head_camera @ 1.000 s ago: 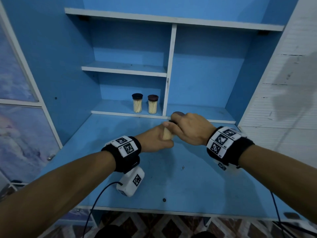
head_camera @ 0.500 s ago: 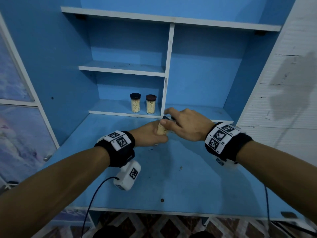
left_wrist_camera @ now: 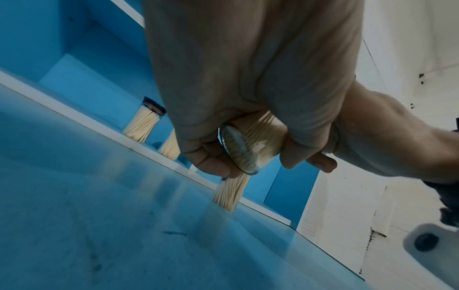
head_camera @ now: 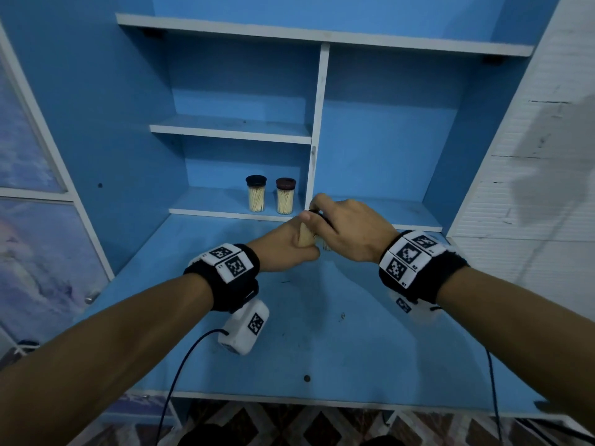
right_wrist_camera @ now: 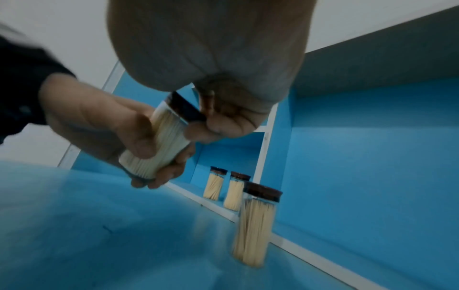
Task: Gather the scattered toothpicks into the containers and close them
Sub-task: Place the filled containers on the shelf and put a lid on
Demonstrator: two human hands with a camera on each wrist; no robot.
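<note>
My left hand [head_camera: 299,243] grips a clear container [right_wrist_camera: 161,141] packed with toothpicks, lifted a little off the blue desk [head_camera: 322,333] and tilted. Its round base [left_wrist_camera: 242,151] shows between my curled fingers in the left wrist view. My right hand [head_camera: 312,209] pinches the container's dark lid [right_wrist_camera: 185,109] from above with thumb and fingertips [right_wrist_camera: 223,121]. Whether the lid sits fully on is hidden. A second lidded container [right_wrist_camera: 255,225] stands on the desk just behind my hands. Two more lidded containers [head_camera: 256,193] [head_camera: 285,196] stand on the low shelf.
The white divider post [head_camera: 317,123] rises right behind my hands. A white panelled wall [head_camera: 531,188] borders the desk on the right. Small dark specks [head_camera: 342,316] and a dark dot [head_camera: 306,378] lie on the desk. Cables hang over the front edge [head_camera: 289,397].
My right hand's fingers have shifted round the lid, from a flat cover to a thumb-and-fingertip pinch. Both hands and the container have edged slightly toward the shelf.
</note>
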